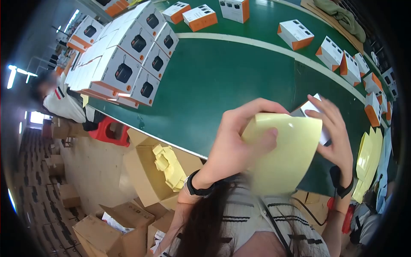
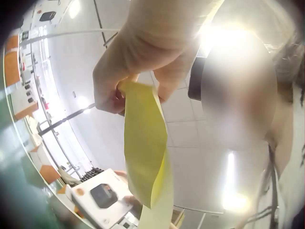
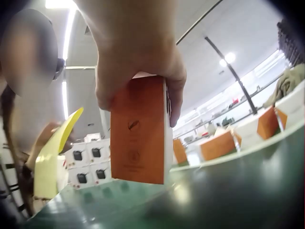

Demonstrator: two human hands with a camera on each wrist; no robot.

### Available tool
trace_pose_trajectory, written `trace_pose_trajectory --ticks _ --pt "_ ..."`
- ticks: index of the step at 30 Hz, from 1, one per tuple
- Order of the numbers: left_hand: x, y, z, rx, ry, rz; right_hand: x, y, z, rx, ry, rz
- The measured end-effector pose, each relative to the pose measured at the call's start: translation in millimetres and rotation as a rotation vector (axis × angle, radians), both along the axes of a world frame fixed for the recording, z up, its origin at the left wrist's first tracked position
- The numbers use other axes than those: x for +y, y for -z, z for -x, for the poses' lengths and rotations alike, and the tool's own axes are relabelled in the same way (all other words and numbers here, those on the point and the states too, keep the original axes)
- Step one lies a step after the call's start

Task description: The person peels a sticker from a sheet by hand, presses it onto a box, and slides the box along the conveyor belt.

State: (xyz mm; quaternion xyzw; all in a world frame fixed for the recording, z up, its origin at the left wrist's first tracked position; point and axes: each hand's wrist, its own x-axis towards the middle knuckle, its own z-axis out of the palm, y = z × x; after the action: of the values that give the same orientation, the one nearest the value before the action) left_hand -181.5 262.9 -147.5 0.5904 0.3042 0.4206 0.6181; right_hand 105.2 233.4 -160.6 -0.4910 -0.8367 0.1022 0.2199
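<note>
A glossy yellow sheet (image 1: pixel 284 150) is gripped by the left hand (image 1: pixel 246 143), thumb on its face, in front of the chest. The left wrist view shows the sheet (image 2: pixel 145 143) hanging from the pinching fingers of the left hand (image 2: pixel 143 62). Just beyond it, the right hand (image 1: pixel 332 128) holds a white and orange box (image 1: pixel 311 107), partly hidden behind the sheet. In the right wrist view the right hand (image 3: pixel 138 62) grips this box from above, its orange side (image 3: pixel 138 131) facing the camera, low over the green table.
A stack of white boxes (image 1: pixel 124 70) stands on the green table (image 1: pixel 222 85) at the left. More boxes (image 1: pixel 295 34) lie along a curved pale rail at the back and right. Yellow sheets (image 1: pixel 367 162) lie at the right edge. Open cartons (image 1: pixel 145 180) stand on the floor; a person (image 1: pixel 64 98) sits at far left.
</note>
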Motion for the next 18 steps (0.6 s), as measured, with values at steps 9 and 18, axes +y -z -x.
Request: trace_pose_trajectory --ticks 9,18 --pt "-23 -8 -10 0.038 0.155 0.131 -40 -27 81 0.42 0.049 -0.234" --pt "-23 2 -20 -0.005 0.056 -0.194 -38 -18 77 0.402 -0.022 -0.174"
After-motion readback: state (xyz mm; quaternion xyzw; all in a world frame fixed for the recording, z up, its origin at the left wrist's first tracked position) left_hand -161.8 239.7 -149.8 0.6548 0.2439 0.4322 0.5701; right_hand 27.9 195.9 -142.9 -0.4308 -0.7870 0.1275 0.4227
